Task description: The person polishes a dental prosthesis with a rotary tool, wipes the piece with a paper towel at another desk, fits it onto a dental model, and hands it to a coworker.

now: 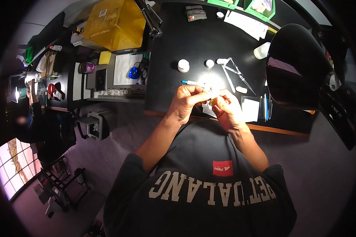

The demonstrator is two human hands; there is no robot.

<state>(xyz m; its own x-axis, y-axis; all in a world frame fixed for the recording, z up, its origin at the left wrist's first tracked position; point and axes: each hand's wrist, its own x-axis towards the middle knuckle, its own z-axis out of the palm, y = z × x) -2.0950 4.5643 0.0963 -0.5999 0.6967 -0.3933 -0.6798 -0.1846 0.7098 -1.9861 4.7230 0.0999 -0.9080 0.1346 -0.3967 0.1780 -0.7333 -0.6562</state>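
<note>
My left hand (184,103) and my right hand (228,109) meet over the near edge of the black table, under bright light. Fingertips of both are pinched together around something small and pale, too glaring to make out. A bit of yellowish material (212,102) shows by my right fingers. Just beyond my left hand lies a blue-tipped, pen-like stick (191,83). Past my right hand rest a metal, hinged, compass-like tool (237,72) and a small cream-coloured piece (241,90).
Two white jars (183,66) (209,63) stand beyond my hands. A paper-lined tray (250,109) and thin blue tools (266,106) lie right. A large black lamp shade (294,67) overhangs the right side. An amber box (114,25) stands back left; another person (35,114) sits far left.
</note>
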